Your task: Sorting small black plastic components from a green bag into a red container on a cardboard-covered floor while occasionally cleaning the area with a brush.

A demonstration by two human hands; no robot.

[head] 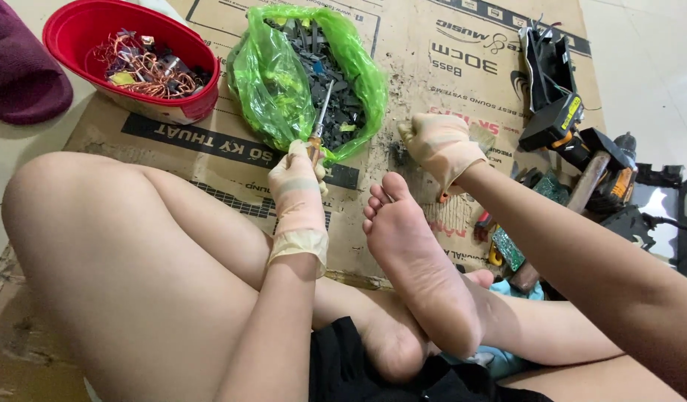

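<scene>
My left hand (299, 182), in a beige rubber glove, grips a screwdriver (319, 119) whose metal shaft points up into a green plastic bag (276, 82) of dark grey scrap pieces. My right hand (440, 145), also gloved, is closed around a small dark part on the cardboard, just right of the bag. What it holds is mostly hidden by the fingers. My bare legs and one foot (410, 246) lie crossed between the hands and me.
A red bowl (83, 26) with copper wire and small parts sits at far left. At the right lie a cordless drill (574, 130), a hammer (581, 197), green circuit boards (507, 249) and black plastic casing (544, 59). Flattened cardboard (447, 67) covers the floor. A maroon cushion (16, 74) is at upper left.
</scene>
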